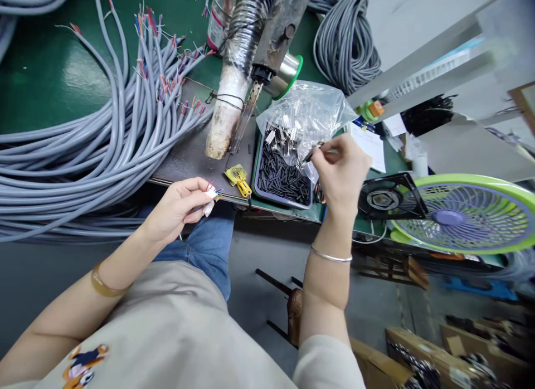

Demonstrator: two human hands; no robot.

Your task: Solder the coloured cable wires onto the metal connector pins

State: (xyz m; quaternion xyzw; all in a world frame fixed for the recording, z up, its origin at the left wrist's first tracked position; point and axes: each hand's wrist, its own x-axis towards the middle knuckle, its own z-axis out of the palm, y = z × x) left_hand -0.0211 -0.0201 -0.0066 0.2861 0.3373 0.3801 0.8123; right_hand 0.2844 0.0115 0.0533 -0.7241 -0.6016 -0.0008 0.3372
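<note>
My left hand is closed in a pinch at the table's front edge. Thin coloured wires stick out past its fingertips, and white wrapping shows on the fingers. My right hand hovers at the right side of a tray, its thumb and forefinger pinched on a small dark piece whose kind I cannot make out. Short black sleeves fill the tray. Silvery metal connectors lie behind them, by a clear plastic bag. Yellow-handled snips rest between my hands.
Grey cables with stripped coloured ends cover the left side. A soldering iron hangs beside a foil-wrapped duct, before a solder spool. A cable coil lies behind. A black fan and green fan stand right.
</note>
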